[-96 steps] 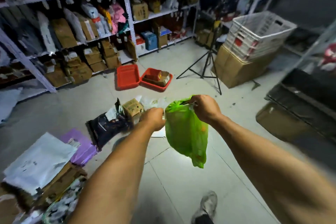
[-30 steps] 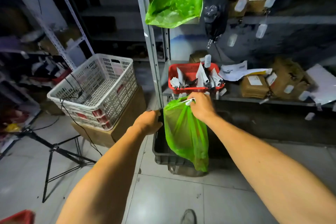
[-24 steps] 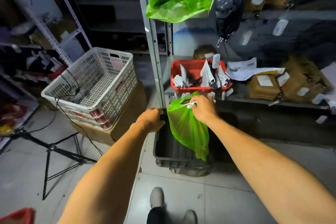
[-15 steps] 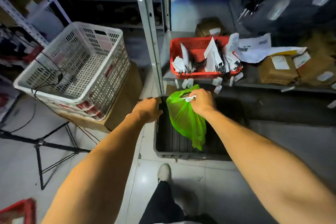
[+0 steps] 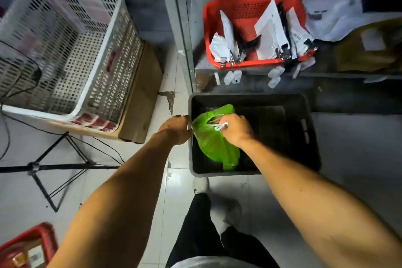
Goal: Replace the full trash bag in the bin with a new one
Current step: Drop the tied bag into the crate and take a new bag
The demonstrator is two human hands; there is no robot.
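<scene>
A filled green trash bag (image 5: 214,146) hangs inside a black plastic crate (image 5: 309,137) on the floor, its lower end near the crate's front wall. My right hand (image 5: 236,129) grips the bag's gathered top, where a white tie (image 5: 220,126) shows between the fingers. My left hand (image 5: 175,129) is a closed fist over the crate's left rim, touching the bag's upper left edge. Nothing is visible inside that fist.
A white perforated basket (image 5: 65,45) sits on a cardboard box (image 5: 141,93) at left. A black tripod (image 5: 54,167) stands on the tiles. A red basket (image 5: 245,17) of papers sits on the metal shelf behind the crate. My legs (image 5: 202,224) are just in front of the crate.
I turned from the open floor to the shelf and stepped up to the black crate. The green bag has come down from above the crate to inside it, still in my right hand.
</scene>
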